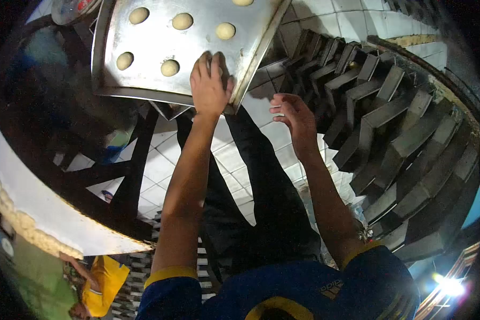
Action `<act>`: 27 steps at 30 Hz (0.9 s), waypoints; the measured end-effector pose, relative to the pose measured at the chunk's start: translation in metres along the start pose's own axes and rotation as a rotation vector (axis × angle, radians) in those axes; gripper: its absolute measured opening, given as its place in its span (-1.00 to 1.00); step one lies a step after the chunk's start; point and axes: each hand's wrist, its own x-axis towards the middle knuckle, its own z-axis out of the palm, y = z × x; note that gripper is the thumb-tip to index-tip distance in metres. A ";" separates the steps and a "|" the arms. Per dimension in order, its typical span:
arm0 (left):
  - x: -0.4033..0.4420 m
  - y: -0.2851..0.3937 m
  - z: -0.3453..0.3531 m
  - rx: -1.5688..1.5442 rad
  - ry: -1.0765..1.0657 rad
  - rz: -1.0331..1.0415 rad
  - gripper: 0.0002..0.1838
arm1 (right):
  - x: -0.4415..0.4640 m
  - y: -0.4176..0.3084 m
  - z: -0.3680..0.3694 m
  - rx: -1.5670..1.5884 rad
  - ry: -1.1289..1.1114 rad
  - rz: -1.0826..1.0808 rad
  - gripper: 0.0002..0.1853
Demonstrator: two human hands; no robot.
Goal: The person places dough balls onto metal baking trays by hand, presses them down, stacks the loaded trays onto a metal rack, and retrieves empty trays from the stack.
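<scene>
A metal tray with a raised rim holds several round, pale dough balls, such as one dough ball near its middle. My left hand reaches over the tray's near right corner, palm down, fingers bent over the metal; whatever lies beneath them is hidden. To the right of the tray, my right hand hangs in the air with its fingers slightly curled and apart, and nothing shows in it.
Stacks of dark metal pans fill the right side. White floor tiles show around my legs. At lower left, a person in a yellow shirt stands near a white surface lined with dough pieces.
</scene>
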 end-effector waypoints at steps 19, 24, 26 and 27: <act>-0.102 0.043 -0.068 -0.255 0.310 -0.320 -0.25 | 0.024 0.006 0.016 -0.367 -0.118 -0.443 -0.50; -0.196 0.042 -0.081 -0.251 0.160 -0.435 -0.29 | 0.106 0.067 0.106 -1.121 -0.246 -0.856 -0.06; -0.207 0.035 -0.084 -0.302 0.184 -0.459 -0.29 | 0.129 0.093 0.120 -1.341 -0.313 -0.924 -0.04; -0.209 0.031 -0.087 -0.344 0.201 -0.480 -0.29 | 0.135 0.094 0.123 -1.353 -0.317 -0.922 -0.04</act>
